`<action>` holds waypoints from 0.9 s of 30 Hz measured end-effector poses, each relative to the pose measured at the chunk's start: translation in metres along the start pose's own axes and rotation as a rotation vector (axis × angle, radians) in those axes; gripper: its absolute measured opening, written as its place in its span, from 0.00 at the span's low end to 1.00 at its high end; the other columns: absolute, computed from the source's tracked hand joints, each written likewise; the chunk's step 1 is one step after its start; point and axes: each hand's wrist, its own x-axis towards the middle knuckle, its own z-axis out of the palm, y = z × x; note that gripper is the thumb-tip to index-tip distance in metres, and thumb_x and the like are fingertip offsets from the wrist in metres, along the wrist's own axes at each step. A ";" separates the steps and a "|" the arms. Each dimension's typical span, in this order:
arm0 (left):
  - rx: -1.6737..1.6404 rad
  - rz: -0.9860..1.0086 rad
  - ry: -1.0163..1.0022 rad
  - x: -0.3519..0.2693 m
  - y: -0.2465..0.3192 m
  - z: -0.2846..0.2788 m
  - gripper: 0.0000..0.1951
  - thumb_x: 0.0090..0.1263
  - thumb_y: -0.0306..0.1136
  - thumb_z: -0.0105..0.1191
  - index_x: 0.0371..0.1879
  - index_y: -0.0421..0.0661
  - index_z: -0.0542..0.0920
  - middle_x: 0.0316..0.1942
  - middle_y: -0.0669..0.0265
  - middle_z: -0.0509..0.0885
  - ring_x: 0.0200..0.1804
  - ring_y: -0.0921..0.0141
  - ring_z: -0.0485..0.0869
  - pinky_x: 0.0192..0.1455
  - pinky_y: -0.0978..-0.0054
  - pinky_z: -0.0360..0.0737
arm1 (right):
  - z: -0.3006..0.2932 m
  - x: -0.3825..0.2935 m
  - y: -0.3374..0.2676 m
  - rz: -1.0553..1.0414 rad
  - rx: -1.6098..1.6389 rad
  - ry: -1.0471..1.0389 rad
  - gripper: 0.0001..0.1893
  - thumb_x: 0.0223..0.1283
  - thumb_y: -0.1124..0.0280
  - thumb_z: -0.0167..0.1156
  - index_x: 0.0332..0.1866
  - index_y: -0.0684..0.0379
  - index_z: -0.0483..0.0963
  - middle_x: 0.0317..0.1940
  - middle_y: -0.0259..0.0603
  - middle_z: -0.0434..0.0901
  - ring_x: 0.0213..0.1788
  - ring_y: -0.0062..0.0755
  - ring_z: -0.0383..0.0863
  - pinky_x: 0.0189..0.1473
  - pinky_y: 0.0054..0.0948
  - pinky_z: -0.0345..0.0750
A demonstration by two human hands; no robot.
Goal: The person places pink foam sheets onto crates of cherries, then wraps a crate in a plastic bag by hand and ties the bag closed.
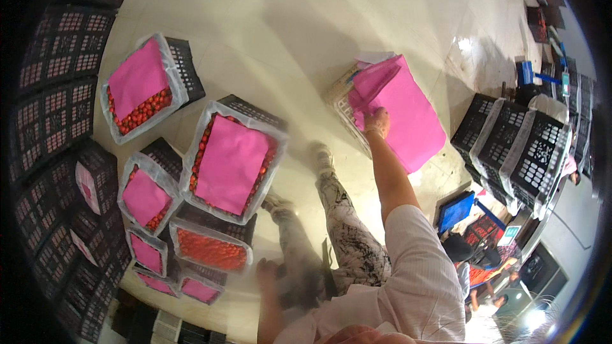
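My right hand (377, 123) grips the edge of the pink sheets (413, 114), which lie in a stack on a light-coloured crate (345, 105). My left hand (269, 270) hangs low beside my leg, blurred, and whether it holds anything does not show. To the left, a black plastic crate (253, 111) with a whitish liner holds small red fruits (195, 167), partly covered by a pink sheet (232, 165). Farther left stands a similar crate (185, 69) with a pink sheet (141, 79) over its fruit. Another lined crate shows uncovered red fruit (210, 250).
Stacked black crates (55, 100) line the left side. More black crates (511, 150) with whitish liners stand at the right. Beyond them are a blue-backed device (456, 211) and several people, one in a white top (485, 309). Smaller pink-covered crates (146, 254) stand at the lower left.
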 end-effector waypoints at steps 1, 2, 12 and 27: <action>-0.024 -0.002 0.006 -0.002 0.016 0.004 0.16 0.58 0.29 0.51 0.44 0.37 0.70 0.27 0.64 0.74 0.28 0.72 0.73 0.28 0.77 0.67 | 0.005 0.008 0.007 -0.039 -0.018 0.015 0.18 0.50 0.56 0.53 0.42 0.57 0.73 0.40 0.47 0.76 0.43 0.48 0.76 0.44 0.41 0.73; -0.034 0.003 -0.005 -0.002 0.032 0.008 0.15 0.57 0.29 0.51 0.44 0.37 0.70 0.27 0.64 0.74 0.29 0.72 0.73 0.29 0.77 0.67 | 0.010 0.014 0.015 -0.075 -0.033 0.032 0.17 0.51 0.57 0.51 0.41 0.57 0.73 0.40 0.47 0.76 0.42 0.49 0.76 0.43 0.41 0.74; 0.170 0.041 -0.112 -0.034 0.127 0.040 0.11 0.61 0.26 0.43 0.42 0.41 0.69 0.29 0.67 0.74 0.31 0.77 0.73 0.34 0.83 0.70 | 0.004 0.012 0.027 -0.186 0.283 0.054 0.12 0.52 0.63 0.49 0.38 0.53 0.76 0.32 0.47 0.78 0.37 0.44 0.78 0.40 0.38 0.74; -0.179 0.022 -0.117 -0.043 0.163 0.096 0.16 0.56 0.26 0.55 0.44 0.40 0.71 0.28 0.68 0.75 0.26 0.75 0.76 0.23 0.80 0.68 | -0.100 0.003 0.104 0.363 1.558 -0.457 0.14 0.48 0.78 0.54 0.43 0.58 0.69 0.27 0.36 0.74 0.30 0.28 0.74 0.32 0.29 0.75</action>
